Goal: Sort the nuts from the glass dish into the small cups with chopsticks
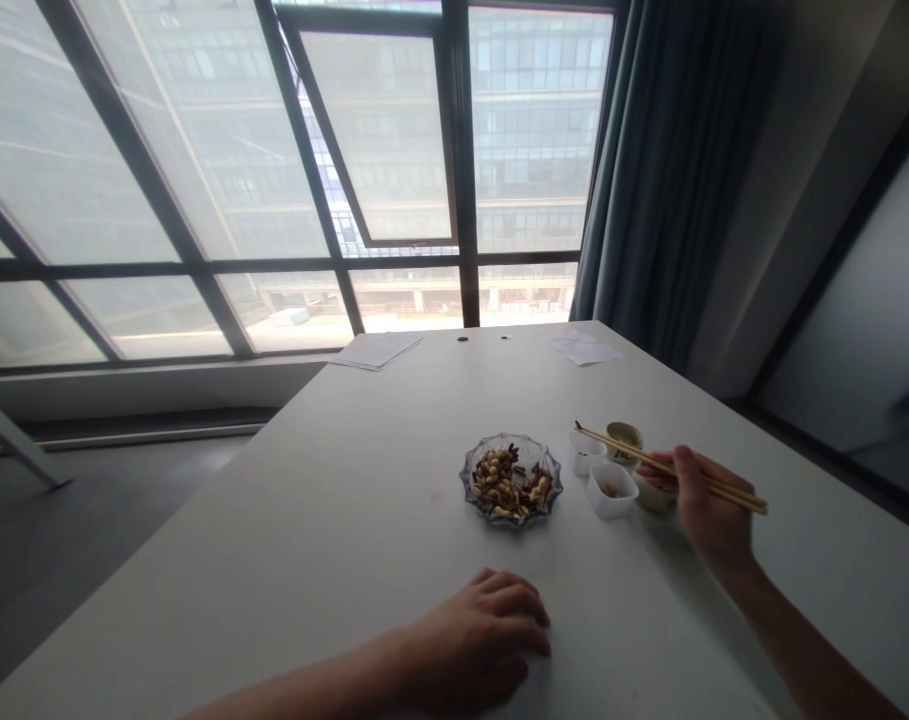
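My right hand (705, 505) is closed around a pair of wooden chopsticks (668, 468), which slant up to the left. A small dark piece (578, 427) shows at their tips, above a white plastic cup (588, 456). Beside that stands a second white cup (613, 492) with something brownish inside. Two small ceramic cups, a far one (623, 440) and a near one (655, 495), stand close by; my hand partly covers the near one. A scalloped glass bowl (469, 500) holds peanuts and dark pieces. My left hand (491, 630) rests on the table, fingers relaxed and slightly apart, holding nothing.
The white table (334, 520) stretches away toward large windows. Paper sheets (377, 350) lie at its far left corner, and more paper (585, 347) at the far right. Two small round spots (463, 339) mark the far edge. A dark curtain (649, 190) hangs behind.
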`<state>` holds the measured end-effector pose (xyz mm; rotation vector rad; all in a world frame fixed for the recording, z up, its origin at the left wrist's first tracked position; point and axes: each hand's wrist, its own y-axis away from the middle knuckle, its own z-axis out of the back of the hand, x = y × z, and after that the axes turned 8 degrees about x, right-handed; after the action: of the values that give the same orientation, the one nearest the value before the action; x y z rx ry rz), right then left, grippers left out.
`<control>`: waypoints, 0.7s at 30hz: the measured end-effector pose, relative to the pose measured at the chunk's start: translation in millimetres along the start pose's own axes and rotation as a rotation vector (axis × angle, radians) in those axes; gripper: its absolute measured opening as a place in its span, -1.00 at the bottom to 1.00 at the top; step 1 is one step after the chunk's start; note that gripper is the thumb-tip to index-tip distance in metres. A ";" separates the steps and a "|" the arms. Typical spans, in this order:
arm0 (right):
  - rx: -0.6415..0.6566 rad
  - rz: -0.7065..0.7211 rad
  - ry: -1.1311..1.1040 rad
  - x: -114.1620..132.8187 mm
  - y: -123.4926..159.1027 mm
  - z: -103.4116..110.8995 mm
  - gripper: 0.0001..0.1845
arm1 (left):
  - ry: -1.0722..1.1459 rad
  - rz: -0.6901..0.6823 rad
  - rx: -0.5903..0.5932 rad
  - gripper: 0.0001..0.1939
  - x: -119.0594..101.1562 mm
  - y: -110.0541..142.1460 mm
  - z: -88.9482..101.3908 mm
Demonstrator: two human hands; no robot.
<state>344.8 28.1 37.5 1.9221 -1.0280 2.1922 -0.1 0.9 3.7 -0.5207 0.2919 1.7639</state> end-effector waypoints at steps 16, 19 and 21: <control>0.016 -0.023 -0.024 -7.3 1.3 2.9 -0.48 | -0.004 -0.008 -0.002 -0.65 0.4 0.3 -0.3; 0.052 -0.013 -0.019 -2.5 5.5 -2.7 -0.48 | 0.000 -0.005 0.000 -0.65 1.2 0.1 -0.9; 0.094 -0.008 -0.018 0.1 9.2 -7.7 -0.48 | -0.002 -0.006 -0.001 -0.65 1.3 0.0 -1.0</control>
<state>333.9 24.8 33.5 1.9840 -0.9334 2.2622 -0.1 1.5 2.2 -0.5199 0.2878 1.7583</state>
